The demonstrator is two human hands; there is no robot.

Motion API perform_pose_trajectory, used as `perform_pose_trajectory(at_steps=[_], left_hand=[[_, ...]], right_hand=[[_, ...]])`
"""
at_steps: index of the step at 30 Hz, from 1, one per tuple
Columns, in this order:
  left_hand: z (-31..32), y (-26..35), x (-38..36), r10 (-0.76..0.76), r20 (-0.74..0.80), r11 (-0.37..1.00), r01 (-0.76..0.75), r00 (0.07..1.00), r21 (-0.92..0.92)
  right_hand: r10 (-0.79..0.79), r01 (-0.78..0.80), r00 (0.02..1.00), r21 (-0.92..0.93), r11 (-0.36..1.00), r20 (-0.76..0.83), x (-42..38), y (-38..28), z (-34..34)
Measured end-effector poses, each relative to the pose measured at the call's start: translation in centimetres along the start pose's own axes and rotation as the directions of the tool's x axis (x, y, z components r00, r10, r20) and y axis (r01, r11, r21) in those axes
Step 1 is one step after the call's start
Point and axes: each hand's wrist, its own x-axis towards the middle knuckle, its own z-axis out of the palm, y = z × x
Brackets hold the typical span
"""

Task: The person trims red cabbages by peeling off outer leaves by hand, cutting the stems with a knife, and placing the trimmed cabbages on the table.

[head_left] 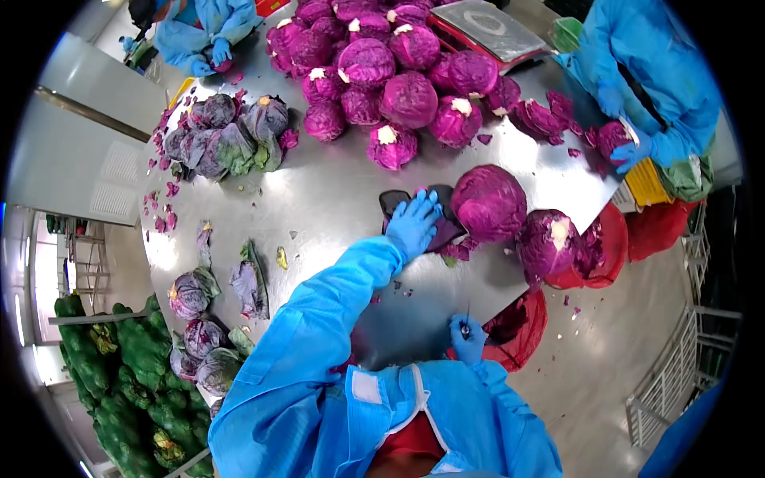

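Observation:
My left hand (414, 225), in a blue glove, lies with its fingers stretched out over dark purple pieces (448, 231) that look like outer cabbage leaves. Just right of it is a large trimmed red cabbage (488, 203), and beyond that a second red cabbage (548, 243) with a pale cut stem sits near the table edge. Low in front of my body, my right hand (468, 338) is closed around a small knife (467, 325). Its thin blade points up and away from me; most of the handle is hidden in the glove.
Trimmed red cabbages (390, 80) are heaped at the far side of the steel table (319, 199). Untrimmed cabbages (215, 139) lie at left. Red baskets (526, 334) stand by the right edge, green net sacks (131, 390) at lower left. Co-workers' gloved hands (633, 147) work across the table.

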Motion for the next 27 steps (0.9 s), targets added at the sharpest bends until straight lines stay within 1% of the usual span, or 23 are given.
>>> perform_pose_trajectory(at_steps=[1, 2, 4, 5, 7, 8, 9, 10, 12, 13, 14, 15, 16, 18, 20, 21, 22, 23, 24, 25, 26, 27], left_hand=[[-0.2, 1.7, -1.3, 0.045, -0.015, 0.999, -0.045, 0.999, 0.004], [-0.3, 3.3, -2.5, 0.091, -0.032, 0.996, -0.090, 0.995, 0.009], [0.0, 6.4, -4.4, 0.186, -0.082, 0.980, -0.191, 0.979, -0.061], [0.1, 8.3, -5.2, 0.242, -0.117, 0.963, -0.253, 0.963, -0.090], [0.8, 12.4, -6.7, 0.329, -0.120, 0.940, -0.337, 0.937, -0.054], [2.2, 14.5, -7.5, 0.349, -0.109, 0.930, -0.358, 0.931, -0.086], [1.7, 16.4, -8.1, 0.383, -0.095, 0.906, -0.393, 0.919, -0.156], [2.1, 18.2, -8.7, 0.402, -0.017, 0.879, -0.391, 0.915, -0.273], [4.1, 20.6, -9.0, 0.463, 0.067, 0.745, -0.346, 0.884, -0.571], [4.2, 22.1, -9.1, 0.337, 0.077, 0.672, -0.182, 0.938, -0.718], [4.3, 23.2, -9.5, 0.211, 0.118, 0.552, -0.019, 0.970, -0.834], [4.1, 23.9, -10.1, 0.089, 0.185, 0.393, 0.136, 0.979, -0.909], [2.4, 23.5, -10.8, 0.028, 0.159, 0.420, 0.133, 0.987, -0.898], [-3.9, 20.1, -10.9, -0.088, 0.103, 0.476, 0.133, 0.991, -0.869], [-8.3, 14.7, -11.9, -0.183, -0.081, 0.550, 0.034, 0.980, -0.834], [-10.0, 12.1, -12.8, -0.343, -0.009, 0.398, 0.137, 0.939, -0.907], [-12.9, 9.8, -13.7, -0.471, 0.116, 0.337, 0.299, 0.875, -0.893], [-14.5, 6.9, -14.8, -0.526, 0.154, 0.312, 0.358, 0.837, -0.880], [-13.0, 2.6, -16.3, -0.461, -0.141, 0.649, 0.224, 0.876, -0.727], [-15.7, 1.3, -17.2, -0.432, -0.116, 0.823, 0.338, 0.895, -0.457], [-14.3, -1.5, -18.9, -0.324, -0.227, 0.920, 0.250, 0.918, -0.301], [-12.0, -4.5, -20.9, -0.412, -0.019, 0.880, 0.392, 0.911, -0.269]], right_hand=[[0.044, -0.041, 0.999, 0.105, 0.994, -0.020, -0.3, 0.6, 0.1], [0.053, -0.049, 0.998, 0.108, 0.993, -0.037, -0.7, 1.2, -0.1], [0.064, -0.057, 0.996, 0.117, 0.992, -0.062, -1.3, 1.2, -0.2], [0.055, -0.042, 0.996, 0.183, 0.982, -0.070, -1.7, 1.6, -0.5], [0.149, -0.120, 0.980, 0.209, 0.970, -0.130, -2.6, 1.0, -2.3], [0.196, -0.158, 0.968, 0.223, 0.962, -0.158, -3.0, 0.5, -3.4], [0.153, -0.106, 0.969, 0.237, 0.966, -0.194, -3.4, 0.0, -4.8], [0.064, -0.010, 0.955, 0.184, 0.983, -0.291, -3.8, 0.8, -5.7], [0.122, -0.050, 0.912, 0.190, 0.980, -0.391, -4.8, 1.3, -8.5], [0.104, -0.033, 0.899, 0.171, 0.985, -0.426, -5.0, 0.8, -9.7], [0.091, -0.021, 0.884, 0.156, 0.988, -0.458, -5.3, 0.3, -10.6], [0.114, -0.023, 0.867, 0.191, 0.981, -0.484, -5.6, -0.1, -11.3], [0.136, -0.039, 0.869, 0.209, 0.977, -0.475, -5.9, -0.6, -11.8], [0.183, -0.072, 0.871, 0.249, 0.966, -0.457, -6.3, -1.1, -12.6], [0.216, -0.110, 0.876, 0.256, 0.960, -0.431, -6.3, -1.0, -12.2], [0.235, -0.132, 0.876, 0.261, 0.956, -0.421, -6.1, -0.9, -11.8], [0.252, -0.149, 0.875, 0.264, 0.953, -0.414, -6.1, -0.9, -11.4], [0.285, -0.192, 0.897, 0.282, 0.940, -0.338, -6.3, -1.3, -11.3], [0.263, -0.175, 0.911, 0.279, 0.944, -0.317, -6.3, -1.0, -10.9], [0.239, -0.157, 0.925, 0.275, 0.949, -0.295, -6.2, -0.4, -10.4], [0.214, -0.138, 0.938, 0.272, 0.952, -0.272, -6.2, 0.2, -9.9], [0.196, -0.119, 0.951, 0.299, 0.947, -0.241, -6.2, 0.5, -9.4]])
